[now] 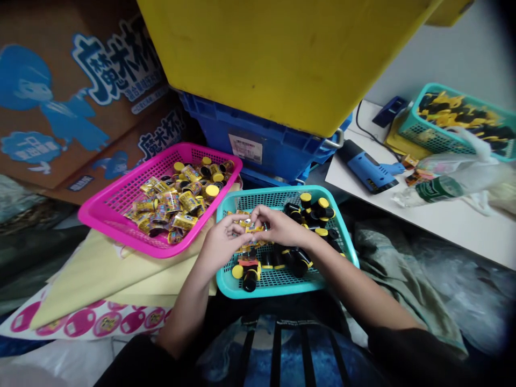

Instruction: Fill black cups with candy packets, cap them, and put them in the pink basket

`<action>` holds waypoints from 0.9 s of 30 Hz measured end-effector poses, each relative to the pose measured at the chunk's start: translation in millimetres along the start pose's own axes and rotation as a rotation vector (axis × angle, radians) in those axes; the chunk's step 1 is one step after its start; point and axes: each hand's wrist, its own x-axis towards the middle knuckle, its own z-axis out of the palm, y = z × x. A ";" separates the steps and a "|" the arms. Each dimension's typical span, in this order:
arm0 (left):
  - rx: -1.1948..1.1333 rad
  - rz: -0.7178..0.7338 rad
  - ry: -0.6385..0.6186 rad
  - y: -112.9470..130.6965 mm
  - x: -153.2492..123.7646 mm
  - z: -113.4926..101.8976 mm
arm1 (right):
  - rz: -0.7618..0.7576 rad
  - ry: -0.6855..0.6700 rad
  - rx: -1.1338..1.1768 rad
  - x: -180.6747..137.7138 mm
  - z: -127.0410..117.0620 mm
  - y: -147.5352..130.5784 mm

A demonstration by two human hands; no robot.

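My left hand [223, 239] and my right hand [278, 226] meet over the left part of a teal basket [223, 287]. Their thumbs and fingertips are closed on a small yellow printed wrapper [253, 227], mostly covered by the fingers. More such wrappers lie in the basket under the hands. To the right and in front of them in the same basket are several small black containers [299, 263] with yellow caps. A pink basket [100, 223] on the left holds many small containers [171, 201] wrapped in yellow printed film.
A blue heat gun [371, 169] and a plastic bottle [435, 188] lie on the white table [455, 231] at right. Behind stands another teal basket [427, 129] of yellow and black parts. Blue [274, 145] and yellow crates [258, 59] and cartons [80, 97] block the far side.
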 end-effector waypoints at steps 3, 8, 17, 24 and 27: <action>-0.039 -0.008 0.073 -3.0 1.5 -2.8 | 0.041 0.036 0.150 1.6 4.3 16.4; 0.207 0.074 0.322 -4.4 -4.6 -8.5 | 0.132 0.097 0.258 12.2 11.2 38.9; -0.118 0.039 0.447 -1.9 -2.0 3.6 | 0.151 0.211 0.289 15.9 20.8 18.5; -0.308 -0.019 0.302 4.8 2.2 7.1 | 0.010 0.344 -0.175 16.8 19.1 -2.6; -0.269 -0.034 0.347 1.0 3.4 5.8 | 0.059 0.295 -0.343 3.9 13.2 -0.7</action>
